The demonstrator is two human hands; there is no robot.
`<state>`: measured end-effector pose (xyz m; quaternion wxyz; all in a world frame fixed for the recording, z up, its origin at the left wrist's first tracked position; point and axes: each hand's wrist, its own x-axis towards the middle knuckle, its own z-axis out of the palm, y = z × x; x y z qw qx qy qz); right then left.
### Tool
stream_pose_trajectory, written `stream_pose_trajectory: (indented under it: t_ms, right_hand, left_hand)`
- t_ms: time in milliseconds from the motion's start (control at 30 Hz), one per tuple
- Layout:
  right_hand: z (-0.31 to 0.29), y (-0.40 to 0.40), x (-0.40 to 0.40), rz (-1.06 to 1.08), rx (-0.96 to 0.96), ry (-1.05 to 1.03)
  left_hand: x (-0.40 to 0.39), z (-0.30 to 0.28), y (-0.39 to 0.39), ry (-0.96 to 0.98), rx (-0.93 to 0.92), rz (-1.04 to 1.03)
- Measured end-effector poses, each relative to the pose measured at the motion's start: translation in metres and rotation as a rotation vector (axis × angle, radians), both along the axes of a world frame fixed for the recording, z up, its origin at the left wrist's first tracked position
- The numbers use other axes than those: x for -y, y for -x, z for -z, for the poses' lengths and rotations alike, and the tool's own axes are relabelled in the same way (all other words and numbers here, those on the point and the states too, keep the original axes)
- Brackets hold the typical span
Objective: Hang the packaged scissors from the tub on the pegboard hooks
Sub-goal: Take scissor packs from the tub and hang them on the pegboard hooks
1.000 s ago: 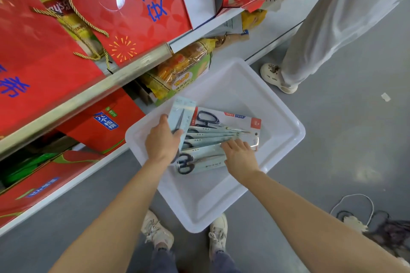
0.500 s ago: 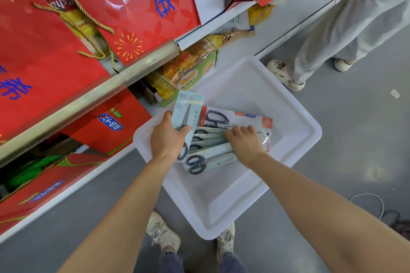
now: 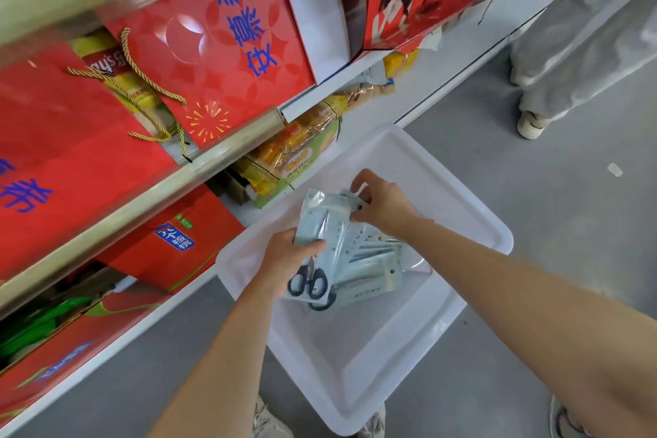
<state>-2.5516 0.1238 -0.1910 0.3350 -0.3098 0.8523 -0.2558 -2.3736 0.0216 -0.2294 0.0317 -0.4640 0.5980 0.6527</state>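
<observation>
A white plastic tub (image 3: 462,217) sits on the grey floor below me. My left hand (image 3: 288,256) grips a fanned stack of packaged scissors (image 3: 334,245), pale blue cards with black handles at the low end, held just above the tub. My right hand (image 3: 382,204) pinches the top edge of the same stack. More scissor packs (image 3: 373,277) lie lower beside the held ones; whether they rest in the tub or are held is unclear. No pegboard or hooks are in view.
Store shelves on the left hold red gift boxes (image 3: 220,46) and snack packs (image 3: 295,156). Another person's legs (image 3: 569,57) stand at the upper right. My shoes (image 3: 270,423) touch the tub's near edge.
Both hands have lifted the scissor packs up from the tub floor. My right hand moved from the lower edge of the packs to their top edge. The camera tilted up.
</observation>
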Motion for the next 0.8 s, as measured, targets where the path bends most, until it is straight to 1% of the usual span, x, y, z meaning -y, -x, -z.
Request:
stream_pose_trajectory:
  t_ms: [100,167,233,267,300,367,533,800]
  right_hand:
    - [-0.01,-0.001,0.004,0.265,0.079,0.098]
    - [-0.02,-0.006,0.006,0.453,0.273,0.201]
    - [-0.031,-0.018,0.01,0.552,0.512,0.349]
    - [-0.039,-0.025,0.014,0.574,0.602,0.414]
    - [-0.049,-0.033,0.019,0.578,0.664,0.467]
    - [-0.076,-0.048,0.029,0.555,0.711,0.543]
    - [-0.137,-0.063,0.055,0.435,0.673,0.624]
    - [-0.264,-0.108,0.09,0.182,0.684,0.78]
  left_hand:
    - [0.001,-0.009,0.001,-0.102,-0.08,-0.164]
    - [0.0,-0.02,0.002,-0.154,-0.129,-0.287]
    - [0.001,-0.039,0.001,-0.16,-0.195,-0.387]
    - [0.004,-0.05,0.0,-0.144,-0.227,-0.423]
    - [0.007,-0.063,-0.001,-0.121,-0.245,-0.438]
    - [0.015,-0.093,-0.008,-0.068,-0.281,-0.48]
    - [0.034,-0.161,-0.034,0.07,-0.342,-0.547]
    - [0.048,-0.297,-0.101,0.308,-0.508,-0.7]
